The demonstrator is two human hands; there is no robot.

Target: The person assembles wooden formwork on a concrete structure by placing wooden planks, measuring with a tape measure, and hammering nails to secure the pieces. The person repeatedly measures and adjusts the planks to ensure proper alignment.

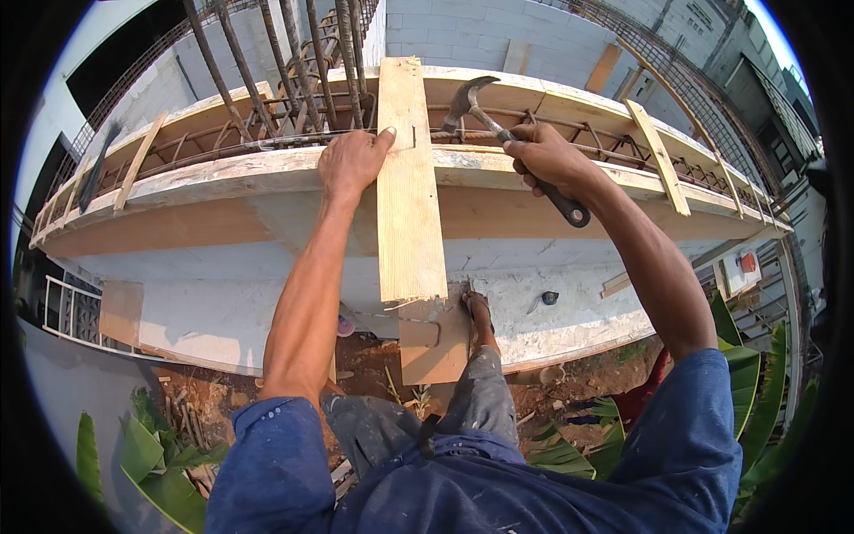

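Observation:
A pale wooden plank (410, 205) lies across the top of a long wooden formwork (222, 169), its near end overhanging toward me. My left hand (356, 163) is closed at the plank's left edge, with the thumb pressed against it; the fingers curl down at the formwork's near board. A thin dark nail (414, 136) stands in the plank near its right edge. To the right, my right hand (550, 160) grips the black handle of a claw hammer (462, 103). The hammer head is raised just right of the plank, apart from it.
Steel reinforcing bars (298, 67) rise behind my left hand, and a rebar cage runs inside the formwork. Shorter wood strips (656, 156) bridge it. Below, my foot (479, 311) rests on a whitish ledge (569, 311) above soil and broad green leaves (151, 454).

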